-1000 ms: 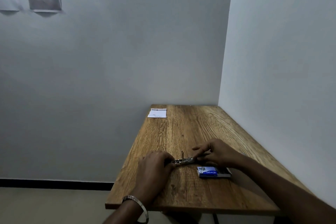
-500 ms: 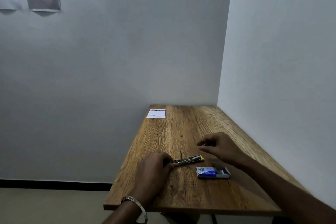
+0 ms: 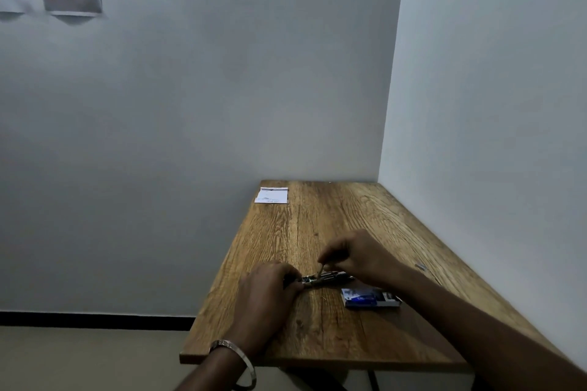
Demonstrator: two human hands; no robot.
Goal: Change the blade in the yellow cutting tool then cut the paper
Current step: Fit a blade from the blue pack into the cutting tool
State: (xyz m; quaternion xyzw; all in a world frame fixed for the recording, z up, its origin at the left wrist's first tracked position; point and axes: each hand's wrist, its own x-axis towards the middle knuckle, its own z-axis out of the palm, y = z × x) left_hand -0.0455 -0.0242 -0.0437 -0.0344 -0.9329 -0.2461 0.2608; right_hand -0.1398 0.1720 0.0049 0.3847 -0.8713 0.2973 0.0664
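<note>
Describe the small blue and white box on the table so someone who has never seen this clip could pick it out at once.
On the wooden table, look near the front edge, just under the right hand. The blue and white box lies flat there, beside the cutting tool; it is the only blue thing on the table.

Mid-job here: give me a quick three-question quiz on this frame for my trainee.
1. True or false: the paper lies at the table's far left corner, away from both hands.
2. Which hand steadies the cutting tool at its left end? A) left hand B) right hand
3. Fill in: the blue blade box lies on the near side of the tool, close to the ___ forearm.

Key: 1 true; 2 A; 3 right.
</note>
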